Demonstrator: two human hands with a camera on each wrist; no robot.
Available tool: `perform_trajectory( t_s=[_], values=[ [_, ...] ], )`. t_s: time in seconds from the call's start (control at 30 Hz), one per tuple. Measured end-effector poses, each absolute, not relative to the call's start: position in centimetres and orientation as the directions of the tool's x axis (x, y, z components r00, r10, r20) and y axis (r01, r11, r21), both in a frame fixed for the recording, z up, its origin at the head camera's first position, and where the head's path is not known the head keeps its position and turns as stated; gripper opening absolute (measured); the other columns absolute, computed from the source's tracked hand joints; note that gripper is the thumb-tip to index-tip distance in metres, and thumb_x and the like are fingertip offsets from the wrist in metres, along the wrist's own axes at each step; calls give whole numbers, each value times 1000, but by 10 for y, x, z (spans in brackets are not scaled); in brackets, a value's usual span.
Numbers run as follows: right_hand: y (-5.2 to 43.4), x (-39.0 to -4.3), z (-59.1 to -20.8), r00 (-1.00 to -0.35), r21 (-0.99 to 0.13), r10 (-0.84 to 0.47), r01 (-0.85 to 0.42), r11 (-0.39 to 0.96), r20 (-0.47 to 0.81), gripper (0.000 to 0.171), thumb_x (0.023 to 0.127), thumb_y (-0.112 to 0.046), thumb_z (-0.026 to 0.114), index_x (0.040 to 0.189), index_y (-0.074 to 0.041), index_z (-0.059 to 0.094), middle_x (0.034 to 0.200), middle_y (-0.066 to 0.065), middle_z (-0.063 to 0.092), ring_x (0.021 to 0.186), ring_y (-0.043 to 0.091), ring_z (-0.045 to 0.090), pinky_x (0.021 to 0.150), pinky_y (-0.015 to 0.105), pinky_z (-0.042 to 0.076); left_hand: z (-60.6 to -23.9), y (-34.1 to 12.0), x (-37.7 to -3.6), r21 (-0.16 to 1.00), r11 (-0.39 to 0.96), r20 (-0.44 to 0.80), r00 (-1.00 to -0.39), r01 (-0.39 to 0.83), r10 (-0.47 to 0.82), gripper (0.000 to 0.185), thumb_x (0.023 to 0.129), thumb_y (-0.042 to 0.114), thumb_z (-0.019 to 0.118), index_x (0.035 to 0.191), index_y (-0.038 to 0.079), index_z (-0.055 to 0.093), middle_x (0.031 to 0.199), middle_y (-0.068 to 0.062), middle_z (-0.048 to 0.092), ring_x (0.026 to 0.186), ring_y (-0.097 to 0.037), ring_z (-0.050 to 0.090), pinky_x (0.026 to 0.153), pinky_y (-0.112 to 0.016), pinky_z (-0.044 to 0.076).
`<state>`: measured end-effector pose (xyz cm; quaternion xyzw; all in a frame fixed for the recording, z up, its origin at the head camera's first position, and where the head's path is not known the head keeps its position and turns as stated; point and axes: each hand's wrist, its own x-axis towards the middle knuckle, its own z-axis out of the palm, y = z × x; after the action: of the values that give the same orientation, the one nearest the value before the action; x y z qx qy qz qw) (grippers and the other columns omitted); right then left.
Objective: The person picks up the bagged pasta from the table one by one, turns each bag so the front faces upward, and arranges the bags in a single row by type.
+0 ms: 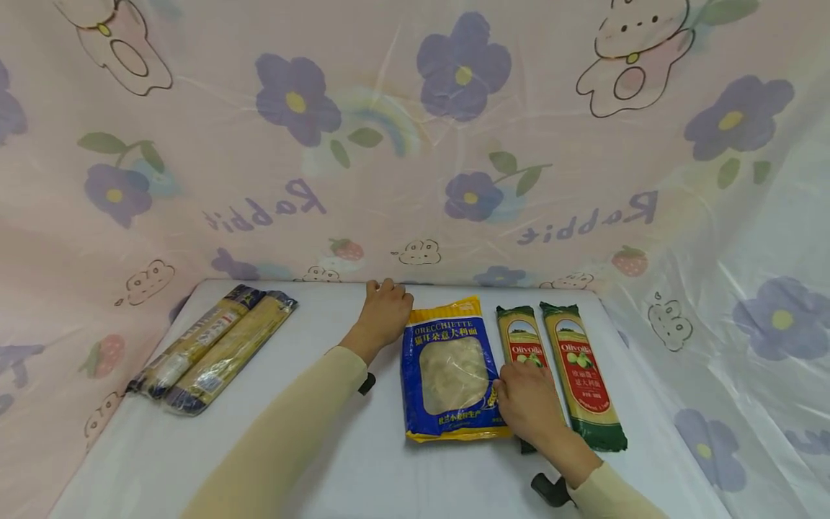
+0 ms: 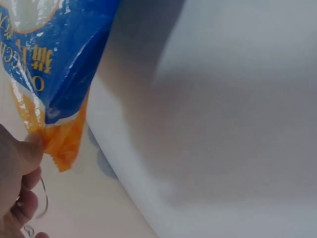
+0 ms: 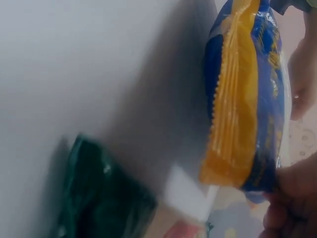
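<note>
Fingers of the left hand (image 1: 384, 311) pinch the orange top-left corner of the blue bag (image 1: 450, 369), which lies flat on the white table (image 1: 337, 447). The right hand (image 1: 528, 404) holds the bag's lower right edge, fingers curled, resting over a green packet (image 1: 522, 346) just beside a second one (image 1: 582, 375). Left of the fingers lies bare tabletop up to two dark packets (image 1: 210, 347); beyond them the curtain (image 1: 415, 144) hangs close.

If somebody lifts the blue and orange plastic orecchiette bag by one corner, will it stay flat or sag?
The blue and orange plastic orecchiette bag would probably sag: it looks soft and holds loose pieces. Its glossy film may slip. Lying flat on the white table, it should not roll.
</note>
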<state>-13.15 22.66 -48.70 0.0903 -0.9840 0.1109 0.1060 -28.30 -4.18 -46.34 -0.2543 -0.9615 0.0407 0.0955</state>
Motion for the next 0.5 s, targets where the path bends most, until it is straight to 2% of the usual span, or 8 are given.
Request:
perform_trajectory(
  t_s=[0.1, 0.17, 0.27, 0.37, 0.43, 0.5],
  values=[
    [236, -133, -487, -971, -181, -135, -171, 968, 196, 16, 100, -17, 70, 87, -8, 69, 82, 6, 65, 83, 27, 55, 84, 52, 44, -465, -29, -284, -116, 870, 159, -855, 480, 493, 21, 107, 21, 63, 122, 10, 72, 118, -6, 68, 114, -28, 56, 105, -58, 41],
    [240, -133, -490, -976, -133, -131, -155, 979, 173, 18, 100, -21, 70, 93, -4, 72, 90, 11, 70, 89, 31, 59, 88, 58, 47, -468, -23, -281, -111, 873, 119, -866, 475, 487, 31, 108, 32, 62, 129, 11, 68, 126, -7, 66, 121, -29, 56, 109, -60, 40],
    [241, -133, -494, -970, -71, -126, -143, 987, 208, 25, 100, -26, 72, 97, -2, 74, 97, 15, 72, 95, 36, 62, 88, 61, 49, -474, -14, -267, -96, 869, 48, -870, 486, 491, 54, 106, 54, 57, 140, 13, 62, 138, -7, 61, 133, -30, 51, 114, -63, 36],
    [232, -134, -499, -946, -58, -154, -177, 982, 287, 37, 101, -34, 73, 110, 2, 73, 106, 19, 70, 104, 41, 62, 92, 61, 49, -476, -7, -242, -76, 832, -40, -836, 549, 548, 82, 99, 74, 50, 154, 14, 51, 155, -7, 52, 147, -30, 44, 119, -66, 32],
    [221, -135, -502, -937, -72, -201, -231, 970, 285, 51, 102, -42, 70, 126, 2, 69, 123, 22, 68, 117, 44, 61, 101, 65, 46, -480, -5, -224, -49, 801, -109, -800, 597, 590, 99, 93, 83, 50, 163, 13, 40, 168, -9, 39, 157, -32, 32, 122, -68, 27],
    [209, -134, -507, -937, -75, -255, -279, 957, 239, 67, 103, -52, 64, 144, 1, 60, 144, 24, 60, 135, 48, 54, 112, 71, 38, -485, -6, -209, -18, 780, -172, -770, 626, 614, 114, 85, 89, 51, 168, 14, 29, 174, -10, 26, 163, -33, 20, 124, -69, 23]
  ],
)
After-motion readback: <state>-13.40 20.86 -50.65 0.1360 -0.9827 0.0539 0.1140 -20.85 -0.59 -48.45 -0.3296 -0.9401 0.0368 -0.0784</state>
